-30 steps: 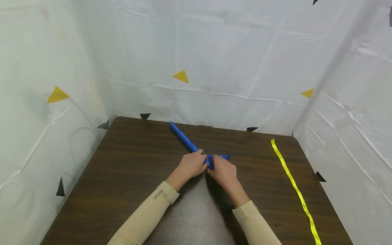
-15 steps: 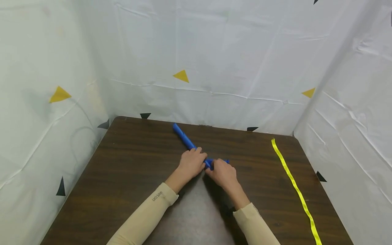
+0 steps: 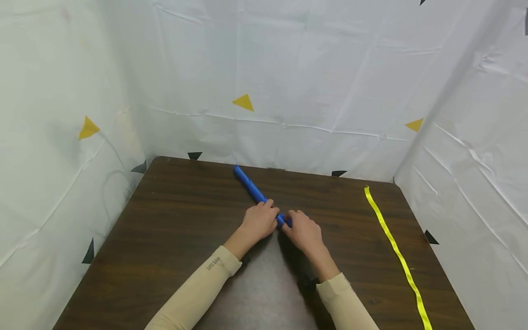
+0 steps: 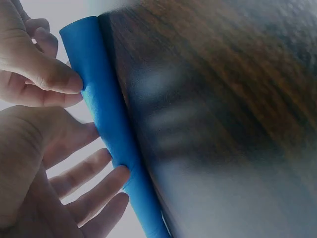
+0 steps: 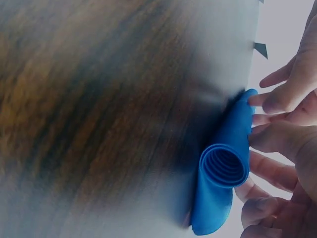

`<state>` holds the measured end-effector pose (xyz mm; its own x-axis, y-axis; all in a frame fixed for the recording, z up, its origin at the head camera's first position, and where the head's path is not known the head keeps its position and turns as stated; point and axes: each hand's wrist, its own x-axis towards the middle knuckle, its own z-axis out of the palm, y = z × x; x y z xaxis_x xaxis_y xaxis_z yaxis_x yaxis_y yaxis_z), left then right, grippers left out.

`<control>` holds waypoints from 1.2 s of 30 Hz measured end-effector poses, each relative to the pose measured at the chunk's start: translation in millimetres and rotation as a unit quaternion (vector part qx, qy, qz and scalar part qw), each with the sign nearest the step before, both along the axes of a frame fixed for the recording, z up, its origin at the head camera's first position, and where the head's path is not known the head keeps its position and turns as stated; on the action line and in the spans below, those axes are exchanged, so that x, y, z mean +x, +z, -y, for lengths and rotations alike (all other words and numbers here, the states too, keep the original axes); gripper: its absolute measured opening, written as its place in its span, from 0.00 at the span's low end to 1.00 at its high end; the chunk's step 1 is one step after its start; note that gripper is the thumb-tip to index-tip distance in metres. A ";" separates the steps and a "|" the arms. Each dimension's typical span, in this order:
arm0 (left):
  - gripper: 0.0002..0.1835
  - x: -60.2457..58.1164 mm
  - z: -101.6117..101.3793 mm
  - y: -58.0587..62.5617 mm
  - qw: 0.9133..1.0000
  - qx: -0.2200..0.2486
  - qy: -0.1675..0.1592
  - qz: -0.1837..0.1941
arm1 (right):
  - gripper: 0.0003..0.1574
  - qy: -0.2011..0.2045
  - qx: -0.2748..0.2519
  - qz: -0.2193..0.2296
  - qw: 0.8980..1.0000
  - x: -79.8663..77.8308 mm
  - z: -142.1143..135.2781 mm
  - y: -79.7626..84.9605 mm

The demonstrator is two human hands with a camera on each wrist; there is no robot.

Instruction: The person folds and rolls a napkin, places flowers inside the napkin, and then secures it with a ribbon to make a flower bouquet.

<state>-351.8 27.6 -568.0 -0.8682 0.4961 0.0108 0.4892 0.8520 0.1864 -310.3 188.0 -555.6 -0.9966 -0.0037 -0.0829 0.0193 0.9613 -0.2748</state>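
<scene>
A rolled blue sheet [image 3: 250, 185] lies slantwise on the dark wooden table, its far end near the back edge. My left hand [image 3: 259, 222] bends over the roll's middle, thumb and fingertips on it. Beside it, my right hand [image 3: 304, 233] holds the near end between thumb and fingers. Smooth blue roll [image 4: 106, 99] shows in the left wrist view, with fingertips of both hands along one side. From the right wrist, the spiral end of the roll [image 5: 224, 186] is visible, with a loose flap below it. My hands hide part of the sheet in the head view.
A long yellow ribbon-like strip [image 3: 393, 245] runs down the right side of the wooden table [image 3: 173, 220]. White sheeting [image 3: 198, 78] with yellow and black triangles stands behind the table and at both sides.
The blue roll's far end has shifted slightly right. Less of the blue corner shows beyond my right hand. Both hands stay at the roll, with small finger movements.
</scene>
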 end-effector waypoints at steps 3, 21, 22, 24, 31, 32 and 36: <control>0.18 0.2 -1.7 0.8 1.000 -0.013 0.000 0.006 | 0.23 -0.002 0.003 -0.006 1.000 0.2 1.1 -1.0; 0.17 3.0 2.1 2.0 1.000 0.006 -0.016 0.012 | 0.15 0.021 0.077 -0.099 0.992 1.3 18.5 -7.5; 0.17 3.3 2.0 2.6 1.000 0.010 -0.018 0.010 | 0.15 0.020 0.080 -0.101 0.992 1.0 17.7 -7.7; 0.17 3.3 1.8 4.1 1.000 0.017 -0.020 0.005 | 0.16 0.018 0.084 -0.102 0.991 0.6 15.9 -7.7; 0.19 6.5 0.5 6.6 0.999 0.013 -0.045 0.001 | 0.12 0.013 0.086 -0.091 0.992 0.9 9.9 -8.6; 0.20 6.7 0.5 5.9 0.999 0.014 -0.049 0.002 | 0.11 0.011 0.084 -0.087 0.993 1.1 9.1 -8.1; 0.20 5.6 0.9 2.1 0.999 0.020 -0.044 0.000 | 0.10 0.005 0.062 -0.053 0.997 1.1 5.0 -3.3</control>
<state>-346.2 26.7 -565.9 -0.8216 0.5692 0.0324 0.5615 0.7979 0.2192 -309.2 183.0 -558.9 -0.9997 -0.0093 0.0222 -0.0126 0.9879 -0.1544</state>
